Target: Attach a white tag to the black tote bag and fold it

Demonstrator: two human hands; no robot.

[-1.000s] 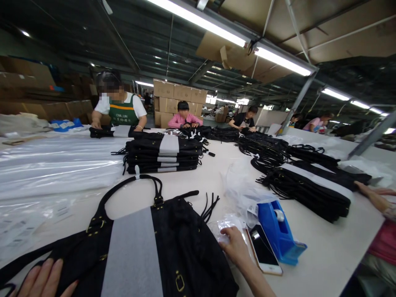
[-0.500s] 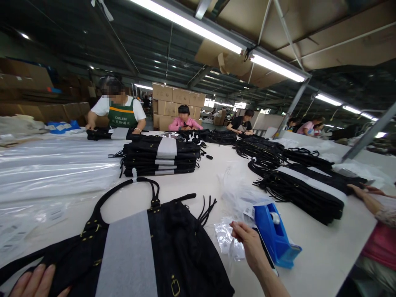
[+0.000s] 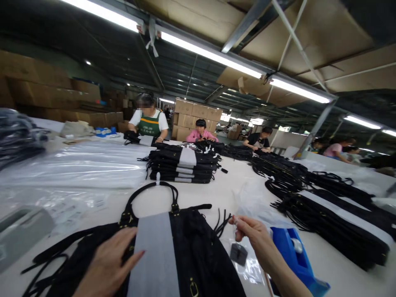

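Note:
A black handbag lies flat in front of me, a pale grey paper strip wrapped across its middle. Its looped handle points away from me and carries a small white wrap. My left hand is over the bag's left part, fingers stretched and apart, thumb reaching onto the strip. To the right of the bag, my right hand is closed in a pinch near the black tassel. A small dark grey tag hangs below its fingers, along with a bit of clear plastic.
A blue tape dispenser stands beside my right forearm. Stacked black bags lie ahead, more at right. Clear plastic sheets cover the left side, near a grey object. Co-workers sit or stand across the table.
My left hand has moved right and up from the bag's left edge toward the paper strip. The dark grey tag now shows below my right hand. The view has turned left.

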